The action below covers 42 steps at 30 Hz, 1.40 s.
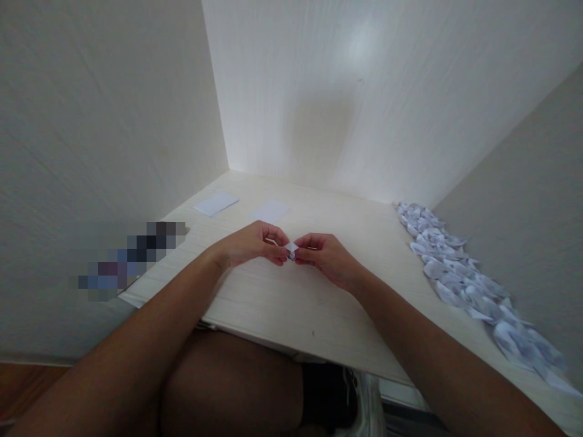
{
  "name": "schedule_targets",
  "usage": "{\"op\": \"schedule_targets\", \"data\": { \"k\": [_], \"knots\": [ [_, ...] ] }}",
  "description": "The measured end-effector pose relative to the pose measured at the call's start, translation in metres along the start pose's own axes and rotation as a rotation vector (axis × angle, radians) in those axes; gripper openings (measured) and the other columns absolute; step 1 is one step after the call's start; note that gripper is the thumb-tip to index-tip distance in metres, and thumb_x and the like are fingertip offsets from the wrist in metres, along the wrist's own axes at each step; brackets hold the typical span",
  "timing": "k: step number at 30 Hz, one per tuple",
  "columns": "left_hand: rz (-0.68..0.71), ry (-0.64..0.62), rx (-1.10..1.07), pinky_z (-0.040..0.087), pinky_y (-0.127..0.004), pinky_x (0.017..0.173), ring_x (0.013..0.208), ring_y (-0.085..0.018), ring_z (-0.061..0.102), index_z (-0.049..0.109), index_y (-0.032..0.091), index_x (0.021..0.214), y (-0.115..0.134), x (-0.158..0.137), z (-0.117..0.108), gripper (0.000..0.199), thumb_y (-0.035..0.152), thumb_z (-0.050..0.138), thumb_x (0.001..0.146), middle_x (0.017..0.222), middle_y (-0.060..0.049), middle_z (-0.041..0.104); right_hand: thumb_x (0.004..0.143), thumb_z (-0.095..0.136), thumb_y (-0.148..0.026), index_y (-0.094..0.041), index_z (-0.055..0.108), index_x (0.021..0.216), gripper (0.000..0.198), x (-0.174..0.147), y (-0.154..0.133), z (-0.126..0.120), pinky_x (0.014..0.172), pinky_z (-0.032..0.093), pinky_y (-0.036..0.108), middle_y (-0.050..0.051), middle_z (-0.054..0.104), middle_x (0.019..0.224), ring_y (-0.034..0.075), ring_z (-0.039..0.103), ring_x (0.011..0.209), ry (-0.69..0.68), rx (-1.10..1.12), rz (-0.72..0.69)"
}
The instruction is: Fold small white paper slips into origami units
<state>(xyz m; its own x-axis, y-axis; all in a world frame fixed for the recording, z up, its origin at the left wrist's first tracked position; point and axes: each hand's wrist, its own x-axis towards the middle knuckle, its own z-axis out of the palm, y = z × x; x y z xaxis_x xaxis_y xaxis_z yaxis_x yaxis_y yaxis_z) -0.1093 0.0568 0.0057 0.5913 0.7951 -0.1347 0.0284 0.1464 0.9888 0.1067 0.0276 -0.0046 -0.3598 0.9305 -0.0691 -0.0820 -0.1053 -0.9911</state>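
Left hand (pixel 255 244) and right hand (pixel 327 256) pinch a small folded paper (pixel 292 247) between fingertips — over a pale table (pixel 277 309), white paper pieces (pixel 455 267) heaped at right.

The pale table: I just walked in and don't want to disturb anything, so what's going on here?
A person's left hand and right hand together pinch a small white paper piece over the table. Beyond them, flat white paper lies in two spots. A long heap of white papers runs along the table's right side.
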Motion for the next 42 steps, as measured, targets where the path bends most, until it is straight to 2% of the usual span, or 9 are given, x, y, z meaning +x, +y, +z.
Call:
{"op": "schedule_targets", "data": {
  "k": [4, 7, 11, 16, 19, 23, 31, 35, 42],
  "knots": [
    [0.002, -0.007, 0.196, 0.060, -0.027, 0.067, 0.065, -0.017, 0.073, 0.081, 0.015, 0.082, 0.001, 0.000, -0.002, 0.010, 0.013, 0.084, 0.073, 0.074, -0.009, 0.079, 0.067, 0.085, -0.023, -0.019, 0.079, 0.076, 0.012, -0.001, 0.001, -0.001, 0.067, 0.048, 0.029, 0.001, 0.073, 0.070, 0.013, 0.063, 0.066, -0.008, -0.050, 0.021],
    [0.014, 0.015, 0.243, 0.059, -0.026, 0.064, 0.062, -0.017, 0.071, 0.082, 0.015, 0.080, 0.002, 0.000, 0.000, 0.009, 0.009, 0.082, 0.073, 0.072, -0.009, 0.078, 0.067, 0.084, -0.022, -0.019, 0.078, 0.077, 0.012, -0.001, 0.001, -0.001, 0.067, 0.048, 0.030, 0.001, 0.073, 0.070, 0.013, 0.063, 0.065, 0.003, -0.068, 0.015],
    [0.024, 0.056, 0.181, 0.059, -0.027, 0.061, 0.061, -0.018, 0.071, 0.080, 0.013, 0.079, 0.005, -0.001, 0.004, 0.011, 0.010, 0.086, 0.070, 0.069, -0.010, 0.077, 0.063, 0.088, -0.022, -0.019, 0.077, 0.076, 0.017, 0.001, 0.001, 0.000, 0.071, 0.051, 0.032, 0.002, 0.075, 0.075, 0.014, 0.064, 0.068, 0.025, 0.019, 0.051],
    [0.008, 0.175, -0.037, 0.062, -0.030, 0.067, 0.068, -0.019, 0.074, 0.079, 0.010, 0.090, 0.009, -0.002, 0.011, 0.032, 0.017, 0.094, 0.062, 0.080, -0.011, 0.080, 0.058, 0.093, -0.023, -0.019, 0.077, 0.080, 0.027, 0.002, -0.002, 0.000, 0.076, 0.054, 0.030, 0.002, 0.076, 0.084, 0.014, 0.067, 0.076, 0.033, 0.251, 0.106],
    [-0.039, 0.204, -0.101, 0.062, -0.030, 0.070, 0.067, -0.016, 0.073, 0.078, 0.010, 0.086, 0.010, -0.003, 0.016, 0.033, 0.018, 0.095, 0.059, 0.079, -0.009, 0.079, 0.056, 0.094, -0.022, -0.018, 0.077, 0.080, 0.030, 0.001, -0.005, 0.001, 0.076, 0.055, 0.029, 0.001, 0.075, 0.082, 0.014, 0.068, 0.076, 0.055, 0.279, 0.113],
    [-0.037, 0.229, -0.078, 0.063, -0.031, 0.068, 0.067, -0.016, 0.073, 0.078, 0.012, 0.081, 0.009, -0.002, 0.020, 0.030, 0.017, 0.093, 0.056, 0.075, -0.006, 0.078, 0.059, 0.092, -0.024, -0.018, 0.077, 0.079, 0.026, 0.001, -0.003, 0.002, 0.074, 0.054, 0.028, 0.002, 0.076, 0.083, 0.013, 0.068, 0.075, 0.063, 0.181, 0.083],
    [0.094, 0.331, 0.118, 0.063, -0.030, 0.062, 0.065, -0.017, 0.072, 0.078, 0.013, 0.080, 0.001, 0.001, 0.022, 0.031, 0.028, 0.094, 0.058, 0.071, -0.006, 0.077, 0.064, 0.089, -0.040, -0.018, 0.077, 0.079, 0.030, 0.006, 0.007, 0.004, 0.067, 0.051, 0.030, 0.003, 0.075, 0.074, 0.012, 0.063, 0.065, 0.218, -0.136, -0.157],
    [0.084, 0.320, 0.134, 0.063, -0.031, 0.063, 0.064, -0.017, 0.072, 0.079, 0.013, 0.081, 0.002, 0.001, 0.020, 0.032, 0.027, 0.094, 0.057, 0.071, -0.006, 0.077, 0.067, 0.087, -0.041, -0.017, 0.076, 0.079, 0.028, 0.004, 0.005, 0.006, 0.067, 0.050, 0.029, 0.003, 0.074, 0.072, 0.013, 0.063, 0.065, 0.225, -0.174, -0.169],
    [-0.067, 0.170, 0.033, 0.064, -0.031, 0.077, 0.073, -0.017, 0.075, 0.082, 0.015, 0.083, 0.014, -0.006, 0.008, 0.027, 0.022, 0.092, 0.059, 0.083, -0.008, 0.081, 0.061, 0.090, -0.032, -0.018, 0.077, 0.078, 0.026, 0.001, 0.001, 0.008, 0.073, 0.053, 0.028, 0.001, 0.075, 0.079, 0.012, 0.066, 0.070, 0.091, 0.062, -0.032]
  ]
}}
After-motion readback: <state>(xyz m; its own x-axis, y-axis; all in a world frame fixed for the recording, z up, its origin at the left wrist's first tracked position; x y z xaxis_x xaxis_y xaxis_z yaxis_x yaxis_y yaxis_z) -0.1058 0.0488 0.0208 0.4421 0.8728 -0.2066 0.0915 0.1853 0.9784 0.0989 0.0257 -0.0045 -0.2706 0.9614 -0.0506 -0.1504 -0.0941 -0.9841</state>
